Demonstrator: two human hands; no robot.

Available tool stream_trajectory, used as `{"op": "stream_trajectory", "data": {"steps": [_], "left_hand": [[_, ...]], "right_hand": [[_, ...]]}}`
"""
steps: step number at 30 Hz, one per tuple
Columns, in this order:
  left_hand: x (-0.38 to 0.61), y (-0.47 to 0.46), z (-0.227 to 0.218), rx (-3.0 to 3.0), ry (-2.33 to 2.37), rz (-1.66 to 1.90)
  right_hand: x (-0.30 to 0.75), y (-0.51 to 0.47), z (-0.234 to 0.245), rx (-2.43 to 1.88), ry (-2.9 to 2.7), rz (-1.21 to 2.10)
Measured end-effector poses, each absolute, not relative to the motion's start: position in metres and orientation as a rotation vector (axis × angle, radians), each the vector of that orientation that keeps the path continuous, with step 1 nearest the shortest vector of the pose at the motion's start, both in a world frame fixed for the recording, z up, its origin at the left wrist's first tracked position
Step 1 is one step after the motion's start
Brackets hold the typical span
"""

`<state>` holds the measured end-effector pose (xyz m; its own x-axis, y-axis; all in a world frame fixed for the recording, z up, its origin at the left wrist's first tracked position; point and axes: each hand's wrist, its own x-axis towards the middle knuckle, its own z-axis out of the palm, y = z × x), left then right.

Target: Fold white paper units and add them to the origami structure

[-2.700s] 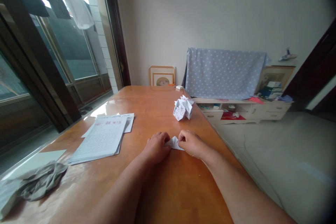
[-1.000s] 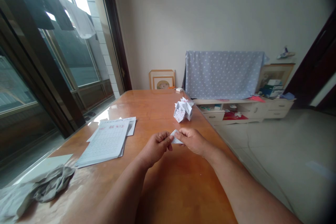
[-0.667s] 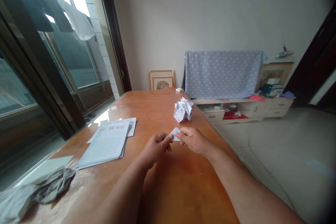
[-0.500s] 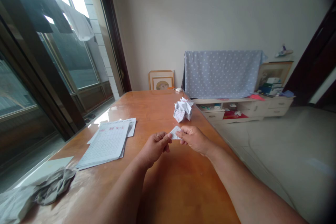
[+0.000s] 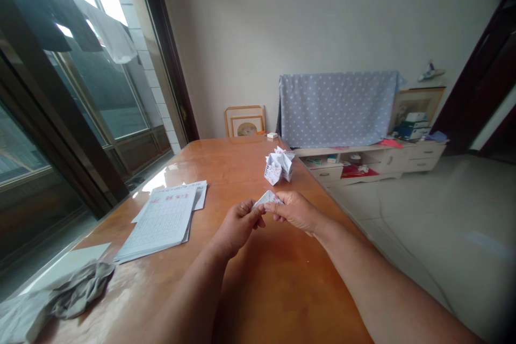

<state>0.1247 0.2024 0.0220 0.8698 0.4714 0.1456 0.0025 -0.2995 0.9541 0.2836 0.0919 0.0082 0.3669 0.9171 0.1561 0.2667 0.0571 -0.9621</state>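
Note:
A small piece of folded paper (image 5: pixel 267 198), white with printed marks and a pointed top, is held between both hands above the table. My left hand (image 5: pixel 243 224) pinches its left corner between thumb and fingers. On the other side my right hand (image 5: pixel 295 210) grips the right part, thumb on the near face. The fingers cover the paper's lower edge. Just beyond the hands stands a cluster of folded paper pieces (image 5: pixel 278 166), white with reddish marks.
The wooden table (image 5: pixel 274 290) carries a stack of printed sheets (image 5: pixel 159 220) on the left. A crumpled grey cloth (image 5: pixel 80 287) lies at the near left, beside a pale sheet (image 5: pixel 72 263). A small white box (image 5: pixel 272 135) sits at the far edge.
The folded paper has turned in my fingers and now shows a wider, triangular shape. My hands are slightly closer together. The whole view has shifted a little.

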Motion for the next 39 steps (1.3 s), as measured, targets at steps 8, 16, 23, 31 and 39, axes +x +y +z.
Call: {"op": "stream_trajectory", "data": {"steps": [8,16,23,31,39], "left_hand": [[0.126,0.207,0.019,1.857,0.368,0.480],[0.126,0.209,0.020,1.879,0.383,0.489],[0.125,0.212,0.020,1.885,0.377,0.481],[0.125,0.218,0.014,1.884,0.347,0.441],[0.123,0.219,0.015,1.820,0.377,0.460]], "right_hand": [[0.294,0.087,0.007,-1.506,-1.156,0.834],[0.300,0.084,0.009,-1.538,-1.167,0.859],[0.301,0.077,0.016,-1.666,-1.145,0.793],[0.298,0.069,0.027,-1.705,-1.154,0.793],[0.300,0.074,0.019,-1.578,-1.101,0.788]]}}
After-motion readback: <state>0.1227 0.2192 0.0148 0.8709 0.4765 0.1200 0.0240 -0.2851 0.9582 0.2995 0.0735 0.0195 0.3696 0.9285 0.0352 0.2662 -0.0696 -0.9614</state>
